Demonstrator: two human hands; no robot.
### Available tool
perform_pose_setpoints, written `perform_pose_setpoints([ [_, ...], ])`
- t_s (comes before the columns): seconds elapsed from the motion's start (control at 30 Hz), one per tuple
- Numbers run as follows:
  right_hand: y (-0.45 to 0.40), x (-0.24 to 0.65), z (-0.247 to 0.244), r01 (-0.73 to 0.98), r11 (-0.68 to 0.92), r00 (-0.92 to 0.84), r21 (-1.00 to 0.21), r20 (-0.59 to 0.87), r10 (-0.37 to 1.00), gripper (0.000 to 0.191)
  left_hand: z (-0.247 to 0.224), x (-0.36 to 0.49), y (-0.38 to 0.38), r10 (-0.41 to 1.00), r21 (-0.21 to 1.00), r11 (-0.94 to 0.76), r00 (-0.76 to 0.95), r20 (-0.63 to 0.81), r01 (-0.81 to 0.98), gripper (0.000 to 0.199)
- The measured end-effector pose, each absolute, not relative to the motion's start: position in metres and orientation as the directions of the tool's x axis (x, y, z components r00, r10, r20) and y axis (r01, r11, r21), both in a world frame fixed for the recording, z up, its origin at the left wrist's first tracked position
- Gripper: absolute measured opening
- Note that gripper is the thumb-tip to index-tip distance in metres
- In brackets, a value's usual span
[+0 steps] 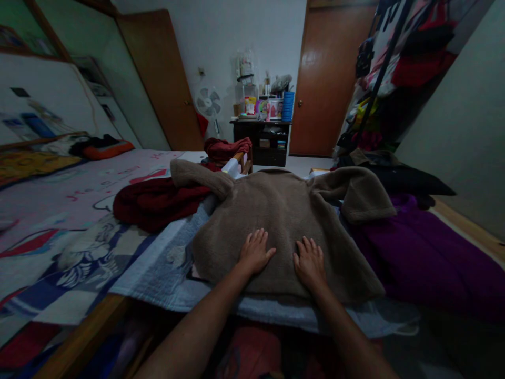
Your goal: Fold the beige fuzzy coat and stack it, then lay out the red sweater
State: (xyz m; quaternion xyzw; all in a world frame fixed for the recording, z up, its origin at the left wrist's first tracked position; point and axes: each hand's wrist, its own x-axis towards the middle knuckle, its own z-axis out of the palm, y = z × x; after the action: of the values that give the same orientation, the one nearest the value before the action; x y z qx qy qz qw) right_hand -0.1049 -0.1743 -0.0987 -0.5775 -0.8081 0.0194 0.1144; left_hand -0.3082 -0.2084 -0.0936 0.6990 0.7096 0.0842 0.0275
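A brown fleece sweater (pixel 276 205) lies spread out in front of me, its neck end away from me and its sleeves out to both sides. My left hand (pixel 256 251) rests flat on the lower left of its body, fingers spread. To the right, my right hand (pixel 310 260) also lies flat on the fabric with fingers extended. Neither hand grips anything. Beneath the sweater is a light blue cloth (pixel 169 279), which shows along the left side and the near edge. The right sleeve is bent, with its cuff toward me.
Dark red clothing (pixel 161 202) lies bunched at the left, beside a bed with a patterned sheet (pixel 118 179). Purple clothing (pixel 430 252) and a dark folded garment (pixel 398 176) lie at the right. Farther back stand a fan (pixel 208 102) and a black cabinet (pixel 252 137).
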Motion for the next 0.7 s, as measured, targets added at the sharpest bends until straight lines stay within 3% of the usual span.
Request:
perform_pose_setpoints([
  [0.13, -0.174, -0.105, -0.099, 0.928, 0.335, -0.311, -0.164, 0.157, 0.937, 0.046, -0.086, -0.309, -0.197, 0.991, 0.219, -0.004, -0.025, 0.129, 0.976, 0.051],
  [0.33, -0.176, -0.106, -0.096, 0.926, 0.338, -0.311, -0.169, 0.165, 0.936, 0.046, -0.079, -0.318, -0.164, 0.977, 0.461, 0.129, -0.192, 0.092, 0.878, 0.022],
  [0.53, -0.178, -0.106, -0.096, 0.925, 0.337, -0.312, -0.176, 0.153, 0.938, 0.047, -0.084, -0.32, -0.143, 0.936, 0.506, 0.278, -0.349, 0.049, 0.816, 0.01],
  [0.7, -0.179, -0.106, -0.096, 0.92, 0.346, -0.321, -0.184, 0.152, 0.935, 0.048, -0.089, -0.316, -0.144, 0.906, 0.573, 0.302, -0.416, 0.076, 0.762, 0.007],
])
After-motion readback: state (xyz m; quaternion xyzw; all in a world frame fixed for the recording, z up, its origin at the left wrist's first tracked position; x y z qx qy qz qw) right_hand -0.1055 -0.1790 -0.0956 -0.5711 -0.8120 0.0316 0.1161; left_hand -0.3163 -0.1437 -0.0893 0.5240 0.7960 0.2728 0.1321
